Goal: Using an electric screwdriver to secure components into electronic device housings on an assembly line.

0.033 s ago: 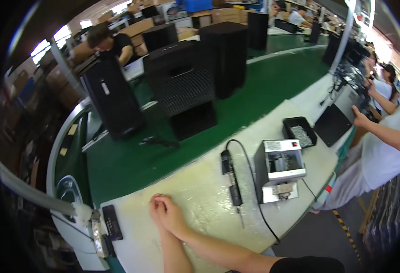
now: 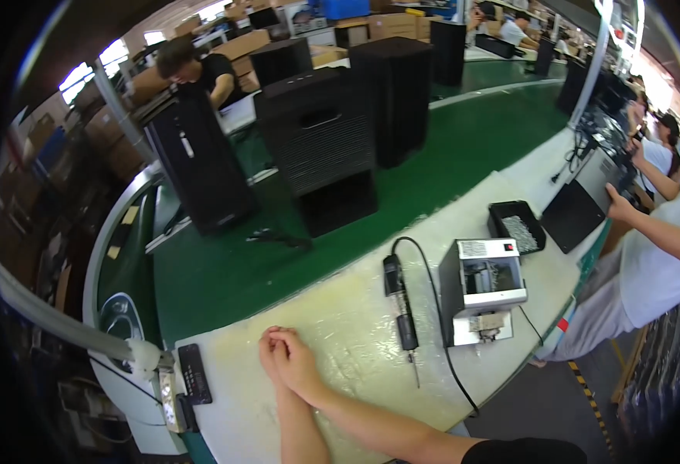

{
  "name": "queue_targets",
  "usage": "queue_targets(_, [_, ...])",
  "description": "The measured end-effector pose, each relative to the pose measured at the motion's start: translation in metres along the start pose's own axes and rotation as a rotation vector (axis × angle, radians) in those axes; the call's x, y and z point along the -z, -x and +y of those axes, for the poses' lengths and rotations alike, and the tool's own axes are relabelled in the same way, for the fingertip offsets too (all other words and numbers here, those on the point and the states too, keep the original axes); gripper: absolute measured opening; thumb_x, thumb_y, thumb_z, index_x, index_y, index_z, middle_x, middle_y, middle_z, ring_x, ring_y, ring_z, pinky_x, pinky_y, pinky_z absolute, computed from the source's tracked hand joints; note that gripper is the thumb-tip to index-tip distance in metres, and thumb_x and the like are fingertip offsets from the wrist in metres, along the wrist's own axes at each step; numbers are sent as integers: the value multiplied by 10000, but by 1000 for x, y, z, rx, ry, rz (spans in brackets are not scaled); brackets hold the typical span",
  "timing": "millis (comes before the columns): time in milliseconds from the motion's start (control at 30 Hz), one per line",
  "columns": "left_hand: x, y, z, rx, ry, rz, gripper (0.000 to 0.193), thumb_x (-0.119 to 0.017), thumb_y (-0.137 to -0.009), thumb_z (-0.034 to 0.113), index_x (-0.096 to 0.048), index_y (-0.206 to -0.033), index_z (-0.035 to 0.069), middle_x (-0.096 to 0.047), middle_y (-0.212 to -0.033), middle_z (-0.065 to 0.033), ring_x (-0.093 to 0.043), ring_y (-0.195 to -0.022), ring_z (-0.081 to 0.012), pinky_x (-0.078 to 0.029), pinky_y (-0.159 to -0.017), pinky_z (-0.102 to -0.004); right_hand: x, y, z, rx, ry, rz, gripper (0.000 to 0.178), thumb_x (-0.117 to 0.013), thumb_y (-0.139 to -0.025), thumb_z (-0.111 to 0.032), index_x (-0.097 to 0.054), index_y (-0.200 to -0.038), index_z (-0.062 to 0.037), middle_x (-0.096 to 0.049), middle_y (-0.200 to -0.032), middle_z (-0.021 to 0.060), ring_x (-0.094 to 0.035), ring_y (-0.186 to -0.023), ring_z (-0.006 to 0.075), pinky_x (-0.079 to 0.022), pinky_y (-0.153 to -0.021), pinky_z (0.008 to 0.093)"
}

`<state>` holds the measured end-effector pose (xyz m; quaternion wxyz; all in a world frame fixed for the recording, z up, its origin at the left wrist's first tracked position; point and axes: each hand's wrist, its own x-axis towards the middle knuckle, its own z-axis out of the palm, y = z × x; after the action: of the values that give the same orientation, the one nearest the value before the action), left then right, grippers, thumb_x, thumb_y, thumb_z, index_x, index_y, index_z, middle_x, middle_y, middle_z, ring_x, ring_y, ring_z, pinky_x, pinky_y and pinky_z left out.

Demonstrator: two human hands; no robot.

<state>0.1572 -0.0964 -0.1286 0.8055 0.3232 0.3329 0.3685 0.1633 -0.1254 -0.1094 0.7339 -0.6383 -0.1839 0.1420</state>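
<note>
Presently, status by item:

Left hand (image 2: pixel 272 357): rests on the pale worktop (image 2: pixel 340 325), fingers curled, clasped against the right hand; it holds no tool.

Right hand (image 2: pixel 299 363): lies over and beside the left, fingers folded onto it — the two are pressed together, nothing gripped between them that can be seen.

Forearms: both enter from the lower edge and meet at the hands near the worktop's front.

Screwdriver (image 2: pixel 399 305): black electric type, lying flat on the worktop to the right of the hands, apart from them; bit end points toward the person, cable (image 2: pixel 440 325) loops from its far end and runs back down toward the bench edge.

Screw feeder (image 2: pixel 481 290): grey box just right of the screwdriver, open top.

Tray (image 2: pixel 516 226): black, holding small pale parts, beyond the feeder.

Remote (image 2: pixel 194 373): black, flat, at the left end of the worktop, near the hands but not touching.

Conveyor (image 2: pixel 224 271): green belt beyond the worktop — carries tall black speaker cabinets (image 2: pixel 320 147), upright, well apart from the hands.

Co-worker, right (image 2: pixel 649 263): in a white shirt, one hand on a black panel (image 2: pixel 572 215) at the bench's far end.

Co-worker, rear (image 2: pixel 201 73): in a black shirt, bent over a cabinet at the back left.
</note>
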Motion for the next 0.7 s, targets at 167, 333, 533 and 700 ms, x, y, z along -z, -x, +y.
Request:
queue_targets(167, [5,1,11,-49,95,49,199,-439,-936,148,-596,-932,25,-633,-772,-79,-574,-675,-145,-464,-606,-249,-8,7,2,67,43,-51,170,-505,-906,-67,-616,-1013,5,-670,-938,193,-674,-863,304,-531,-761,356])
queue_targets(333, [29,-12,10,-93,-25,56,227,-442,-946,188,-593,-943,18,-640,-788,-88,-586,-685,-158,-475,-616,-256,-5,4,1,45,4,-66,181,-497,-885,-55,-623,-1003,0,-651,-989,169,-666,-872,299,-539,-763,359])
queue_targets(533, [52,-42,-10,-529,240,-606,245,-451,-939,208,-593,-956,10,-656,-804,-112,-605,-696,-188,-491,-631,-276,-9,7,1,64,-48,-56,166,-490,-888,-21,-616,-989,14,-634,-1000,165,-668,-856,286,-539,-751,344])
queue_targets(700, [38,-25,-2,-226,21,-94,240,-452,-933,200,-593,-958,7,-661,-805,-117,-614,-704,-196,-495,-636,-280,-4,4,3,46,-1,-70,163,-488,-900,-20,-606,-1007,11,-639,-1012,149,-664,-868,260,-528,-770,328])
